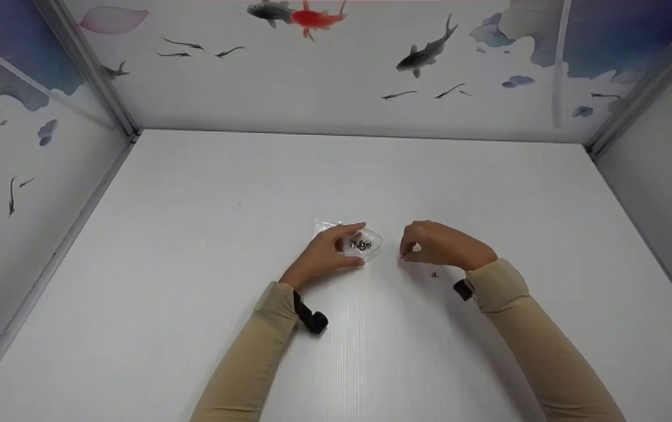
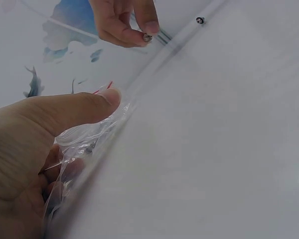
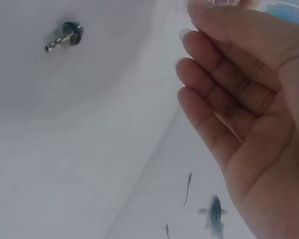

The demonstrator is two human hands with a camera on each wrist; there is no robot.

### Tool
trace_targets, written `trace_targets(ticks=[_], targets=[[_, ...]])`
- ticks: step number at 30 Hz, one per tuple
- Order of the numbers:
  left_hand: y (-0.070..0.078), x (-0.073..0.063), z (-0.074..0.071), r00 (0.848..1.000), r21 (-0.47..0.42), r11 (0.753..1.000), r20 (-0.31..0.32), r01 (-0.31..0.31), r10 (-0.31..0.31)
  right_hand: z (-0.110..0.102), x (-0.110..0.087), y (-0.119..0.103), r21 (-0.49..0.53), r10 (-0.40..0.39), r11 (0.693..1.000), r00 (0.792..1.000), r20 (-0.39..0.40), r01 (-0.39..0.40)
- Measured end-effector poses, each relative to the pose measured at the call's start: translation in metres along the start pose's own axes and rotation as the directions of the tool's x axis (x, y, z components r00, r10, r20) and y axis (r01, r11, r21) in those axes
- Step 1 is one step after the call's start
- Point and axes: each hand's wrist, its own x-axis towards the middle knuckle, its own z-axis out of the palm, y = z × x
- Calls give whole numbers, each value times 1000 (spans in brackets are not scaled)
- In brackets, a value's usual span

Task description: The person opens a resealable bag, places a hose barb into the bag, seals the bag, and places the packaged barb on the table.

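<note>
My left hand point(image 1: 330, 252) holds a small clear plastic container point(image 1: 374, 239), thumb on the near side and fingers round the far side. Several shiny metal screws point(image 1: 361, 244) lie inside it. To the right of the container, my right hand point(image 1: 435, 243) is just over the table, thumb and forefinger pinching a small metal screw point(image 2: 147, 37). Its other fingers point(image 3: 209, 112) are loosely bent. Another screw point(image 1: 435, 274), with a dark ring under its head in the right wrist view, lies on the table below the right hand.
A clear plastic bag point(image 1: 325, 225) with a red strip, seen in the left wrist view, lies behind the left hand. The white table point(image 1: 195, 193) is enclosed by panels point(image 1: 324, 88) printed with fish. Black wrist cameras point(image 1: 315, 322) stick out from both sleeves.
</note>
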Motion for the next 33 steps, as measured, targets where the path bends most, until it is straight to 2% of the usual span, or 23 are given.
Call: trace_targets(ticks=[6, 11, 22, 33], targets=[[-1, 2, -1, 1000, -19, 1000, -1, -13, 13, -2, 13, -3, -42, -72, 997, 994, -85, 68], [-1, 2, -1, 1000, -17, 1000, 0, -16, 16, -3, 23, -10, -53, -92, 995, 987, -128, 86], [0, 1, 0, 1000, -17, 1000, -6, -8, 8, -1, 40, -19, -48, -83, 996, 982, -167, 76], [-2, 0, 0, 1000, -34, 999, 9, 5, -4, 1, 43, -22, -37, -101, 995, 981, -167, 96]])
